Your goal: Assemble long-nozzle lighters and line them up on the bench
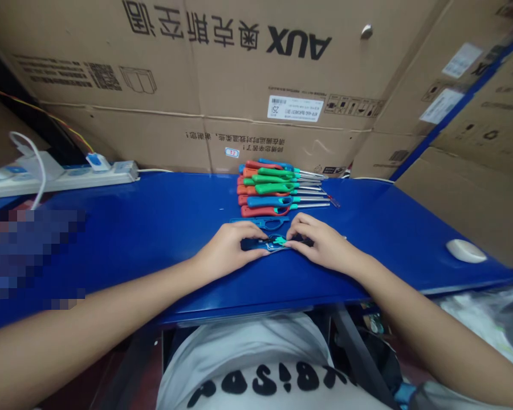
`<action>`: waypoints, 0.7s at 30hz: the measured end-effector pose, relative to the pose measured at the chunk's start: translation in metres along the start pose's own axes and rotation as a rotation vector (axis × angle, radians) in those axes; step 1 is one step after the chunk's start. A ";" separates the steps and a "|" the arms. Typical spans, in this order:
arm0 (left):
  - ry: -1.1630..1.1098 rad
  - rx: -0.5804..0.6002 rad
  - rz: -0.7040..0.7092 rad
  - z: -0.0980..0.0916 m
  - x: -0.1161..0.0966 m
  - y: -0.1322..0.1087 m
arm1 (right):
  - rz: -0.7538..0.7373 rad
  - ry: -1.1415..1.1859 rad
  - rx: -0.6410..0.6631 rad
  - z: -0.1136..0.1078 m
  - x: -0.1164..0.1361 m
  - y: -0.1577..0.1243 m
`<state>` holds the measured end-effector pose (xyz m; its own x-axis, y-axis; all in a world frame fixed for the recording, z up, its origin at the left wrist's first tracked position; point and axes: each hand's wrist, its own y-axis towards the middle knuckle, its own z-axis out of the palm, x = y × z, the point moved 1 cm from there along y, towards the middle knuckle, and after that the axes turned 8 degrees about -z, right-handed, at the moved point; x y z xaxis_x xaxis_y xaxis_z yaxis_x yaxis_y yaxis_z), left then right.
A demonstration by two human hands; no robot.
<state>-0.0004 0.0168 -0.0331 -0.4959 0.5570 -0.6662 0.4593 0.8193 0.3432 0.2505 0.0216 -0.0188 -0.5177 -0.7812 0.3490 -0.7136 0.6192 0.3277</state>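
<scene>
An opened blue lighter casing (250,244) lies on the blue table between my hands, with thin wires and dark inner parts showing. My left hand (231,247) grips this casing, its thumb on the near edge and fingers on the far edge. At the casing's right part, the thumb and forefinger of my right hand (320,242) pinch by a turquoise trigger (279,241). My right fingers partly hide what lies beneath them. Just beyond my hands rests a separate blue casing half (260,222) with a trigger opening.
A pile of long-nosed lighters (273,188) in red, green and blue sits farther back. Behind stands a cardboard sheet (222,74). A power strip (68,177) with cords is at the left, and a white oval object (465,250) at the right.
</scene>
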 end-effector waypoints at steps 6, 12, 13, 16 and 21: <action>-0.026 0.011 -0.075 0.001 0.000 0.000 | -0.018 0.016 0.057 -0.003 0.001 0.004; -0.043 0.030 -0.124 0.002 -0.001 0.000 | -0.023 -0.110 -0.006 0.000 0.008 0.003; -0.041 0.031 -0.125 0.002 -0.001 0.000 | -0.028 -0.149 0.003 0.001 0.009 0.002; -0.038 0.026 -0.126 0.003 -0.002 0.000 | -0.059 -0.295 0.074 0.001 0.009 0.003; -0.037 0.025 -0.132 0.003 -0.003 0.000 | -0.125 -0.386 0.141 -0.005 0.010 0.006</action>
<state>0.0029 0.0147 -0.0334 -0.5259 0.4384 -0.7289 0.4099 0.8815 0.2344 0.2431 0.0174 -0.0092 -0.5429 -0.8383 -0.0488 -0.8256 0.5222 0.2137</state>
